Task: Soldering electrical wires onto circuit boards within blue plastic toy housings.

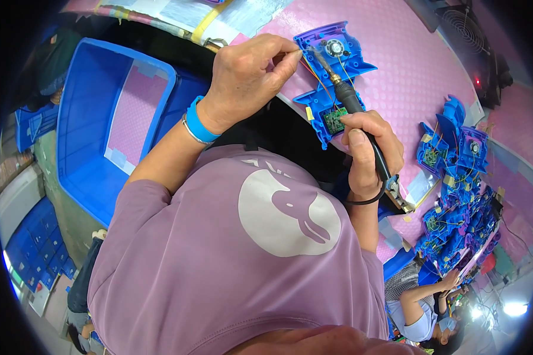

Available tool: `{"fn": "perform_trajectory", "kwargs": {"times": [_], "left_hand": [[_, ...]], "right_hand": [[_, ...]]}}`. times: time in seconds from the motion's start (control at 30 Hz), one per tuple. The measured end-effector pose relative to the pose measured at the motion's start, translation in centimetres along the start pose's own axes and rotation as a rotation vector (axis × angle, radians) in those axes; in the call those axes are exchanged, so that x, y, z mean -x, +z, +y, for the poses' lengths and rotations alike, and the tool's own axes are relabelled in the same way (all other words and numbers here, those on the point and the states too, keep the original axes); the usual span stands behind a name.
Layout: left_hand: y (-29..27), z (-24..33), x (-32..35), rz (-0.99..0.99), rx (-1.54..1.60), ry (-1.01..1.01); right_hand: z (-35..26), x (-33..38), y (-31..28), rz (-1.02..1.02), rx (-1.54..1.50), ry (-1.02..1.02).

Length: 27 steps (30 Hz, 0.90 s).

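Observation:
My right hand grips the black handle of a soldering iron. Its metal tip points up and left over a blue plastic housing half, where a thin wisp of smoke shows. A round speaker is set in that half. Pinched closed at the left rim of the same half, my left hand holds something too small to make out. Thin coloured wires run from there down to a green circuit board in a second blue half nearer me.
The pink worktable bears a heap of wired blue housings on the right. A large blue bin stands at my left. A fan is at the far right, and another person's arm reaches in at the lower right.

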<state>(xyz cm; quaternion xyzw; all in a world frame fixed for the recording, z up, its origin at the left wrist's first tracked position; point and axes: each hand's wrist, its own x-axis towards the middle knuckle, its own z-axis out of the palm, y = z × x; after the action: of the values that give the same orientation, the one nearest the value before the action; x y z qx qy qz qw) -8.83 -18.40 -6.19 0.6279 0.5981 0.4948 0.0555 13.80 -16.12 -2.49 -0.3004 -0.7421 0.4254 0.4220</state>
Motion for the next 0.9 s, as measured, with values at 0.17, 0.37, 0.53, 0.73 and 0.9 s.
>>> {"fn": "perform_trajectory", "kwargs": {"times": [0.17, 0.37, 0.53, 0.73, 0.9], "left_hand": [[-0.8, -0.7, 0.3, 0.001, 0.047, -0.011], [-0.4, -2.0, 0.6, -0.054, -0.013, 0.290], [-0.9, -1.6, -0.1, -0.082, -0.068, 0.365], [-0.8, -1.6, -0.7, -0.046, -0.095, 0.470], [-0.2, -2.0, -1.0, -0.046, -0.083, 0.481]], "right_hand": [[0.0, 0.3, 0.0, 0.026, 0.019, -0.029], [0.1, 0.1, 0.2, 0.006, 0.040, -0.045], [-0.1, 0.5, 0.1, 0.052, -0.004, -0.044], [-0.2, 0.5, -0.1, 0.052, -0.013, -0.042], [-0.1, 0.5, 0.1, 0.062, -0.004, -0.044]]}}
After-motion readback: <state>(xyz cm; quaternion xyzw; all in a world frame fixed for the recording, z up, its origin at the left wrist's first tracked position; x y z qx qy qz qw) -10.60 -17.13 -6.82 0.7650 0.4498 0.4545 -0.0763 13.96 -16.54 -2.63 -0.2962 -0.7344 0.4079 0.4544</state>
